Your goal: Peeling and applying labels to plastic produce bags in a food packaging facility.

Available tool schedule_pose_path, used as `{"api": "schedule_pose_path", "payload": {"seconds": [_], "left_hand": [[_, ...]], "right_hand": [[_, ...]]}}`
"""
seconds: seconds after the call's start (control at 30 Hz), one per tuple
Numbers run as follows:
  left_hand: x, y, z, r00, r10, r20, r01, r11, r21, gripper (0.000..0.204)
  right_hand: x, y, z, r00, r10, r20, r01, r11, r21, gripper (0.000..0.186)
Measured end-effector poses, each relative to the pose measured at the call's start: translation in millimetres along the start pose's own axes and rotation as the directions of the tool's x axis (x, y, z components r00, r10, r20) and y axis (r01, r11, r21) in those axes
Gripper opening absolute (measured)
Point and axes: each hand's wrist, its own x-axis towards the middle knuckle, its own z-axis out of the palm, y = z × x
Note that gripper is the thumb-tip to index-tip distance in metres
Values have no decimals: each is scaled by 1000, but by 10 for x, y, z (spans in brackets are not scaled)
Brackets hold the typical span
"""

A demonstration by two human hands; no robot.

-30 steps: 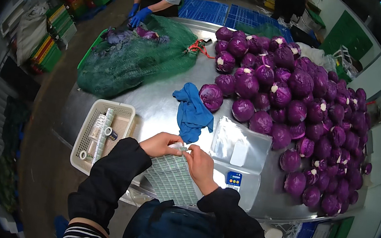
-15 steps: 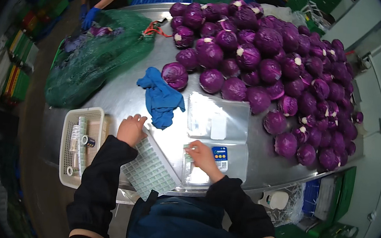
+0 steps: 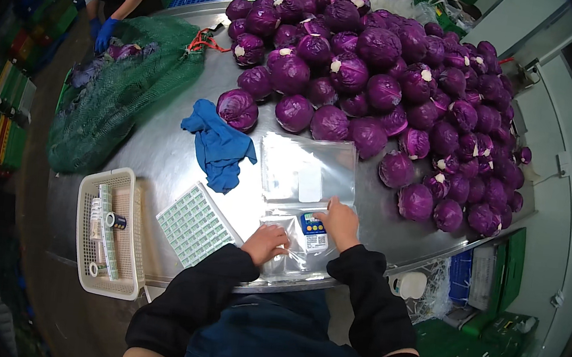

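My left hand [image 3: 265,241] presses flat on a clear plastic bag [image 3: 288,253] lying at the near edge of the steel table [image 3: 162,150]. My right hand [image 3: 339,221] rests on the same bag beside a small blue and white label [image 3: 313,229] stuck on it. A stack of more clear bags [image 3: 308,170] lies just beyond. A sheet of small green stickers [image 3: 194,224] sits left of my left hand. Nothing is gripped in either hand.
A big heap of purple cabbages [image 3: 381,83] covers the far and right side of the table. A blue cloth [image 3: 219,146] lies mid-table. A white basket [image 3: 110,232] with rolls sits at left. A green net sack [image 3: 120,89] lies far left, where another person's blue-gloved hand [image 3: 105,34] works.
My hands came off the sticker sheet and moved right onto the clear bag, where a blue label now sits. The view has shifted left.
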Motion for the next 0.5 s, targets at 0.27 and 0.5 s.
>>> {"api": "schedule_pose_path", "payload": {"seconds": [0.27,0.5], "left_hand": [[432,-272,-398,629,-730,-267,342,569,-748,17],[222,-57,-252,999,-43,-19,40,987,-154,20]], "right_hand": [[-147,-38,-587,894,-349,282,-239,160,958,14],[63,-106,193,934,-323,154,274,922,275,27]]}}
